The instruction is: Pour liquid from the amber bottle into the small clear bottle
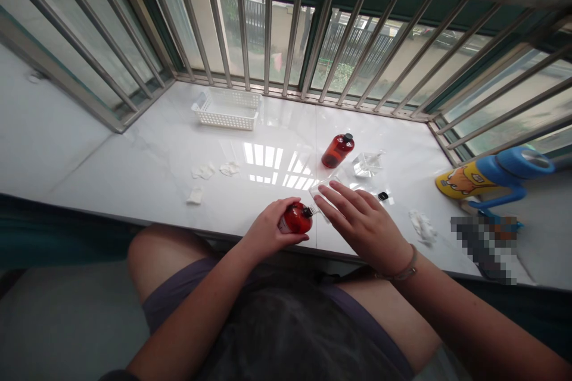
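Note:
My left hand (268,229) is wrapped round a small red bottle (296,218), tipped with its open neck pointing right. My right hand (360,220) rests beside that neck, fingers stretched over a small clear container (322,189) on the white marble sill (156,155). I cannot tell whether the fingers grip it. A second, capped red bottle (338,150) stands farther back. A clear glass piece (367,164) sits to its right, and a small black cap (383,196) lies near my right hand.
A white plastic basket (227,109) stands at the back by the metal window bars (286,30). Crumpled white tissues (210,172) lie on the left, another tissue (423,227) on the right. A blue and yellow cartoon bottle (487,177) lies at the far right.

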Tool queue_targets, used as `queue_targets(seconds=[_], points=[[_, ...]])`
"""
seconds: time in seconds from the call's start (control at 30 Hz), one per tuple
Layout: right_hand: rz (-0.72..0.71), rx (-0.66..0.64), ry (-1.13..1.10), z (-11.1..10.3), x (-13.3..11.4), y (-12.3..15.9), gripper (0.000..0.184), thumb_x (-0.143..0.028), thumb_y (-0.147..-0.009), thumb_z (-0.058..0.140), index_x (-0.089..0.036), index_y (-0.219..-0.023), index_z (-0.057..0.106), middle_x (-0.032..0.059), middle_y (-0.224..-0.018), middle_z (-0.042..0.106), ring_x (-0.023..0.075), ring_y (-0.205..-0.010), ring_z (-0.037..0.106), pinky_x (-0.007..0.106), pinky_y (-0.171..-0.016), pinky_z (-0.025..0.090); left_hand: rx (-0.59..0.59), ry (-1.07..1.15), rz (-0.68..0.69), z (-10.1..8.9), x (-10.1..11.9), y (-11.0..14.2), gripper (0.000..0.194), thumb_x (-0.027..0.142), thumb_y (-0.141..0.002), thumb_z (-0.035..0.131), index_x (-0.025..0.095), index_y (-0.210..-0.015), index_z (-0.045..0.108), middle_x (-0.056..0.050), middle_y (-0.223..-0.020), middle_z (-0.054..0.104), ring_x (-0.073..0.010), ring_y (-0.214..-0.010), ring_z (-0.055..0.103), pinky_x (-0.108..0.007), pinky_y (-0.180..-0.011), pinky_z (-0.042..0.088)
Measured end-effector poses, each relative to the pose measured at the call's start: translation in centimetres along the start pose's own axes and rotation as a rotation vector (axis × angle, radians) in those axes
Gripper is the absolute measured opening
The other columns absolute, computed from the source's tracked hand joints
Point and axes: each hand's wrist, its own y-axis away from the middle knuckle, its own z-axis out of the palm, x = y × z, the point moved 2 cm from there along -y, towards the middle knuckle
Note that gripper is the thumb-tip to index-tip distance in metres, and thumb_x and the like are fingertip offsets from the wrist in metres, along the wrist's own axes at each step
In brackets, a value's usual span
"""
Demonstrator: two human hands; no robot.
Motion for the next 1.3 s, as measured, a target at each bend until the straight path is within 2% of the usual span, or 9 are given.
queue_targets(seconds=[0.17, 0.37, 0.57, 0.77, 0.9, 1.07, 1.17, 1.27, 1.3], points=[[0.234, 0.071, -0.184, 2.1, -0.1, 2.1, 0.062, -0.011, -0.102, 0.064, -0.017, -0.16, 0.047, 0.0194, -0.154, 0.061, 0.0357, -0.146, 0.057, 0.054, -0.111, 0.055, 0.008, 0.053, -0.057, -0.5, 0.1, 0.1, 0.082, 0.037, -0.073, 0.101, 0.032, -0.144, 0.06, -0.005, -0.143, 0.069, -0.0289, -0.131, 0.067, -0.046, -0.117, 0.054], [0.623, 0.249, -0.317, 5.3, 0.5, 7.2, 0.063, -0.031, -0.097, 0.078, -0.019, -0.153, 0.052, 0.0191, -0.14, 0.065, 0.0378, -0.134, 0.061, 0.06, -0.11, 0.056, 0.079, 0.098, -0.123, -1.6, 0.8, -1.7, 0.077, 0.041, -0.072, 0.1, 0.03, -0.137, 0.061, -0.006, -0.137, 0.07, -0.0293, -0.128, 0.069, -0.046, -0.113, 0.058], [0.895, 0.327, -0.349, 9.5, 3.1, 13.8, 0.069, -0.054, -0.09, 0.084, -0.016, -0.143, 0.061, 0.0152, -0.124, 0.07, 0.0309, -0.105, 0.068, 0.04, -0.079, 0.062, 0.044, 0.1, -0.066, -1.3, 2.3, -7.5, 0.083, 0.044, -0.078, 0.097, 0.031, -0.148, 0.055, -0.009, -0.145, 0.065, -0.0307, -0.134, 0.065, -0.047, -0.115, 0.057], [1.319, 0.247, -0.517, 11.2, 5.0, 17.7, 0.083, -0.069, -0.084, 0.081, -0.021, -0.148, 0.057, 0.0153, -0.139, 0.067, 0.0328, -0.113, 0.069, 0.046, -0.093, 0.063, 0.075, 0.119, -0.054, 1.4, 2.4, -13.6, 0.08, 0.041, -0.079, 0.096, 0.027, -0.146, 0.056, -0.012, -0.145, 0.065, -0.0302, -0.133, 0.064, -0.048, -0.117, 0.054], [1.338, 0.232, -0.475, 12.0, 5.6, 18.9, 0.09, -0.075, -0.084, 0.077, -0.019, -0.151, 0.055, 0.0191, -0.144, 0.064, 0.0371, -0.118, 0.068, 0.054, -0.101, 0.06, 0.096, 0.139, -0.075, 3.6, 1.7, -16.1, 0.078, 0.036, -0.079, 0.097, 0.026, -0.144, 0.055, -0.012, -0.14, 0.067, -0.0289, -0.128, 0.067, -0.047, -0.113, 0.055], [1.114, 0.322, -0.255, 12.4, 5.0, 19.7, 0.094, -0.079, -0.092, 0.068, -0.011, -0.155, 0.052, 0.0259, -0.146, 0.059, 0.0439, -0.14, 0.055, 0.065, -0.119, 0.046, 0.077, 0.188, -0.147, 5.2, 0.8, -17.1, 0.082, 0.037, -0.078, 0.098, 0.03, -0.146, 0.053, -0.011, -0.144, 0.065, -0.0308, -0.124, 0.067, -0.045, -0.095, 0.064], [1.087, 0.421, -0.217, 12.3, 4.3, 20.5, 0.085, -0.07, -0.099, 0.063, -0.011, -0.158, 0.048, 0.0268, -0.151, 0.056, 0.0451, -0.141, 0.054, 0.068, -0.113, 0.051, 0.078, 0.187, -0.137, 5.4, 0.5, -16.9, 0.093, 0.041, -0.077, 0.099, 0.029, -0.153, 0.048, -0.014, -0.153, 0.06, -0.032, -0.131, 0.065, -0.049, -0.108, 0.059], [1.126, 0.534, -0.221, 12.2, 3.6, 21.2, 0.073, -0.062, -0.103, 0.059, -0.014, -0.156, 0.052, 0.0259, -0.15, 0.057, 0.0455, -0.135, 0.058, 0.068, -0.103, 0.057, 0.098, 0.064, -0.083, 4.7, 0.2, -15.8, 0.115, 0.05, -0.072, 0.102, 0.027, -0.164, 0.037, -0.019, -0.167, 0.047, -0.0368, -0.152, 0.05, -0.052, -0.124, 0.046], [1.141, 0.565, -0.216, 12.2, 3.3, 21.3, 0.069, -0.06, -0.103, 0.058, -0.015, -0.155, 0.053, 0.0257, -0.149, 0.057, 0.0457, -0.134, 0.059, 0.068, -0.102, 0.057, 0.115, -0.011, -0.063, 4.2, 0.0, -15.1, 0.114, 0.053, -0.074, 0.1, 0.026, -0.165, 0.037, -0.019, -0.168, 0.046, -0.0368, -0.154, 0.047, -0.051, -0.125, 0.046]])
